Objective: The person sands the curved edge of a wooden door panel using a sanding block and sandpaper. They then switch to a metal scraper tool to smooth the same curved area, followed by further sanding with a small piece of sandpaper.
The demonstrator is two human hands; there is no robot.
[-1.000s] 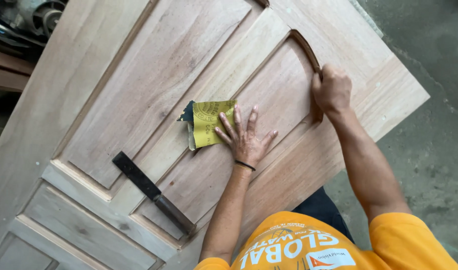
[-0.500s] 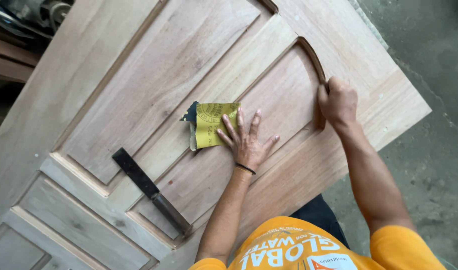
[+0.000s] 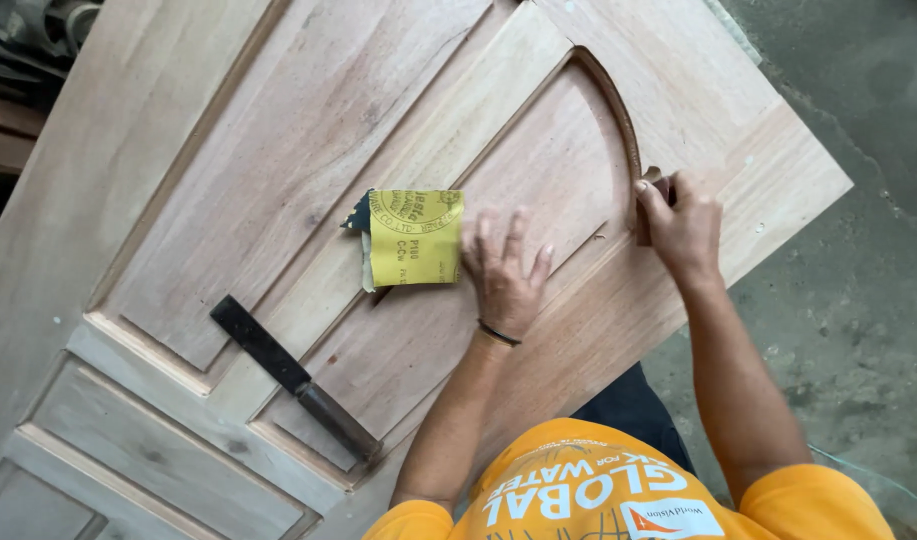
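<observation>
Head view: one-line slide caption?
Left hand flat on unfinished wooden door beside yellow sandpaper; right hand works the curved panel moulding.

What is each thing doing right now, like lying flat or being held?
Wooden door: lying flat, bare wood.
Yellow sandpaper sheets: loose on the door, untouched.
Dark chisel: lying flat on the door, unheld.
Left hand: open, pressed flat on the panel.
Right hand: closed on a small sanding piece at the curved groove.
</observation>
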